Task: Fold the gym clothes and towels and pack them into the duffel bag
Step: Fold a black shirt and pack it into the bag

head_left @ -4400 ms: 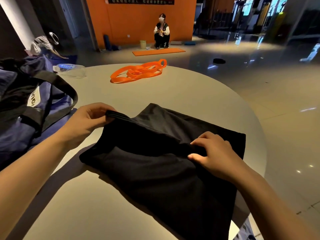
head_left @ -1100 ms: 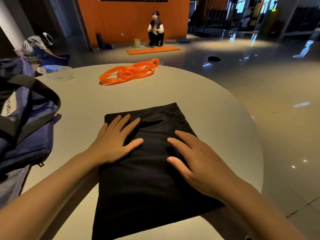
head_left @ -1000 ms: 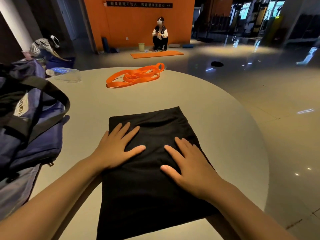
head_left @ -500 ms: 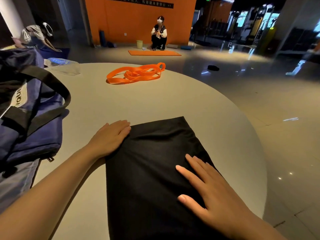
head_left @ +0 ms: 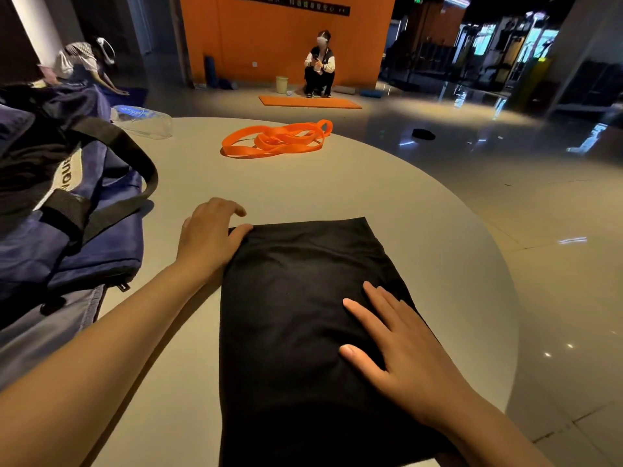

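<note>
**Far corner taken, next fold pending**

The round grey table (head_left: 387,203) is smooth and matte. Left of both hands slumps the bag (head_left: 74,210), navy fabric with black webbing straps. The garment (head_left: 296,298), soft black cloth folded to a long rectangle, runs its long axis away from the person. The right hand (head_left: 397,352) lies flat on it, fingers straight. The left hand (head_left: 209,237), nearer the bag, pinches the far left corner with its thumb on top, probably ready to fold toward the right hand.
</note>
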{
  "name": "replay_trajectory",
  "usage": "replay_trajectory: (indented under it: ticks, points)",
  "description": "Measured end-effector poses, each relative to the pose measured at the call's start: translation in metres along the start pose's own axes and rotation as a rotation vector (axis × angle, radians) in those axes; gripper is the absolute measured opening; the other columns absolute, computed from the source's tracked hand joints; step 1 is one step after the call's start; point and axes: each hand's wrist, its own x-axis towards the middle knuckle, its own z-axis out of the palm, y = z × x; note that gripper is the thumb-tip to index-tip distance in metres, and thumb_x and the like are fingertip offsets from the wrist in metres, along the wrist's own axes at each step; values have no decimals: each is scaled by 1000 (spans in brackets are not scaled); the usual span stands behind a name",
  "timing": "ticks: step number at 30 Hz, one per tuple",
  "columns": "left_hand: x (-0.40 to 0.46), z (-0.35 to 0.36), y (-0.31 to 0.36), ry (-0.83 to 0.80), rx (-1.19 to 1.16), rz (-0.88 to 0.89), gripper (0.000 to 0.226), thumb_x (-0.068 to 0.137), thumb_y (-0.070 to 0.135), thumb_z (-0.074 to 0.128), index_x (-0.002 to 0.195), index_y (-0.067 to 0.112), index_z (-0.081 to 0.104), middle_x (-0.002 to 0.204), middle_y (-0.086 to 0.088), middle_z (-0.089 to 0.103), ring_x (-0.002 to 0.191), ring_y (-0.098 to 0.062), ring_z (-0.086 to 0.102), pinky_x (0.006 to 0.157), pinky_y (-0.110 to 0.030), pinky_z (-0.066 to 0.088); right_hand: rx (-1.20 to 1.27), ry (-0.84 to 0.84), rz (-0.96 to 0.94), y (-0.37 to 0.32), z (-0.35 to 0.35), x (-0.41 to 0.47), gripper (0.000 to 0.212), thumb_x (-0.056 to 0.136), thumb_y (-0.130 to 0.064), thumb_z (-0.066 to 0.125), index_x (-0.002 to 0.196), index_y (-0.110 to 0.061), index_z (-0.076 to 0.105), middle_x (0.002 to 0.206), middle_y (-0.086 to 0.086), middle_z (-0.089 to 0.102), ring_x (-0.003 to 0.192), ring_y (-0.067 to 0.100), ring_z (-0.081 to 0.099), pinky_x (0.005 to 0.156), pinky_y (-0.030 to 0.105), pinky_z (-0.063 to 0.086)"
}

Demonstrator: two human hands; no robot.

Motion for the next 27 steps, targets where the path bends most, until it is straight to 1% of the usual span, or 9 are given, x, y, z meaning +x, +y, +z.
replay_trajectory:
  ticks: [2, 4, 6, 8, 11, 15, 17, 22, 27]
  points:
    - [-24, -8, 12, -70, -41, 214, 56, 93, 58, 40, 131, 19, 54, 136, -4, 52, 126, -26, 46, 105, -43, 36, 20, 20, 14, -3, 2, 4, 91, 66, -84, -16, 148, -48, 6, 159, -15, -10, 145, 3, -12, 117, 24, -8]
    - [-56, -13, 20, -313, 65, 404, 80, 81, 78, 15, 145, 36, 34, 153, 10, 30, 143, -15, 24, 118, -42, 18, 34, 31, 31, -8, 5, 9, 96, 63, -84, -18, 148, -46, 7, 160, -11, -8, 146, 7, -10, 118, 27, -6]
    - [-81, -13, 20, -537, 215, 432, 91, 64, 89, -11, 146, 51, 4, 156, 20, 1, 145, -4, -3, 118, -34, -6, 42, 51, 44, -13, 6, 13, 97, 63, -83, -17, 149, -44, 8, 161, -8, -6, 146, 9, -8, 118, 28, -5]
    - [-89, -12, 14, -594, 236, 411, 89, 57, 91, -19, 138, 57, -7, 158, 20, -7, 145, -2, -11, 116, -30, -11, 73, 60, 42, -18, 6, 11, 88, 69, -80, -7, 149, -44, 8, 161, -8, -6, 146, 10, -8, 119, 30, -4]
    - [-86, -21, 10, -593, 173, 416, 84, 61, 91, -14, 137, 57, 0, 159, 17, 3, 145, -1, -5, 118, -31, -7, 119, 71, -84, -21, 0, -5, 71, 83, -75, 10, 148, -46, 11, 160, -11, 0, 146, 7, -4, 120, 34, 4]
    - [-127, -47, 14, -428, -5, 548, 67, 88, 77, 16, 145, 43, 27, 155, 12, 29, 143, -4, 20, 118, -39, 18, 207, 150, -265, -6, -7, -53, 51, 93, -60, 35, 139, -41, 42, 149, -18, 33, 138, -1, 28, 108, 22, 30]
    - [-164, -60, 17, -492, -87, 634, 56, 96, 64, 29, 146, 40, 33, 154, 19, 27, 143, -1, 19, 117, -30, 12, 262, 146, -255, 6, -9, -76, 44, 93, -62, 37, 132, -46, 49, 143, -27, 36, 131, -7, 35, 100, 17, 34]
    - [-211, -71, 8, -483, 81, 713, 51, 102, 55, 21, 151, 40, 19, 158, 16, 19, 145, -6, 15, 110, -32, 17, 490, 75, -208, 26, -10, -104, 45, 81, -72, 46, 124, -58, 50, 143, -34, 36, 133, -7, 33, 100, 24, 40]
    - [-239, -79, 24, -461, 30, 714, 53, 96, 63, 36, 143, 39, 39, 153, 19, 30, 142, -4, 27, 112, -32, 20, 326, 212, -258, 18, -7, -98, 39, 91, -64, 37, 119, -47, 59, 128, -26, 50, 116, -2, 50, 82, 18, 49]
